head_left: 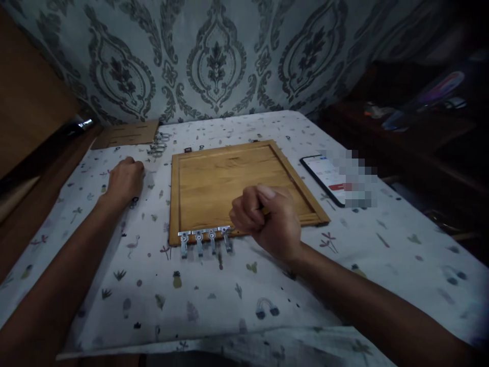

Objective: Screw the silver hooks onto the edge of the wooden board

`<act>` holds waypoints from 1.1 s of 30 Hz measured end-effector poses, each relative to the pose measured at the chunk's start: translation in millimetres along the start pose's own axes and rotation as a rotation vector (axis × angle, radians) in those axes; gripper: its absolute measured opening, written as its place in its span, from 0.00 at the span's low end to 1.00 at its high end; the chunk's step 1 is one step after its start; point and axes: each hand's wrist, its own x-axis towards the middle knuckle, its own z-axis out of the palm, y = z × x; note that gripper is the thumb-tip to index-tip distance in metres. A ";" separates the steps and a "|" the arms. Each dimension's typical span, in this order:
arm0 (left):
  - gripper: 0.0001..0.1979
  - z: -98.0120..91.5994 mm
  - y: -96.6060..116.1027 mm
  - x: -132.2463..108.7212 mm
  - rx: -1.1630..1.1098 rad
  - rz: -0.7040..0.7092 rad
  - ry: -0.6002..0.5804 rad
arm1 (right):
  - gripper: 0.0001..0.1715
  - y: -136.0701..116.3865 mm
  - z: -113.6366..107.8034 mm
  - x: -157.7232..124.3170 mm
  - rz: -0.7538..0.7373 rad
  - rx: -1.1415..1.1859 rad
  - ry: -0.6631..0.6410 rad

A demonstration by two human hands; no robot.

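Observation:
A framed wooden cabinet door (225, 188) lies flat on the patterned cloth. Several metal cabinet hinges (205, 240) sit in a row on its front left edge, their arms sticking out over the cloth. My right hand (269, 219) is closed in a fist above the door's front edge, just right of the hinges; whatever its fingers hold, if anything, is hidden. To the left of the door, my left hand (126, 178) rests on the cloth with its fingers curled closed. Its fingertips face away from me, so I cannot see what is in them.
More metal hinges (158, 144) lie in a pile beside a flat piece of cardboard (126, 134) at the back left. A phone (324, 178) with a lit screen lies right of the door. Patterned wallpaper (216, 61) covers the wall behind the table.

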 end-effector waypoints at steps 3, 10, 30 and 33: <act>0.13 -7.8 1.9 -9.2 -0.033 -0.006 0.013 | 0.34 -0.4 0.2 -0.2 0.004 0.014 -0.003; 0.15 -30.6 17.0 -28.2 -0.224 0.032 0.018 | 0.34 0.6 -2.3 0.5 -0.041 0.001 -0.062; 0.07 -57.0 128.2 -83.8 -1.298 0.288 -0.614 | 0.28 -0.6 -7.3 -1.3 -0.078 0.017 -0.051; 0.06 -53.2 129.0 -86.4 -1.334 0.238 -0.693 | 0.26 -0.7 -9.8 -3.7 -0.078 0.025 -0.059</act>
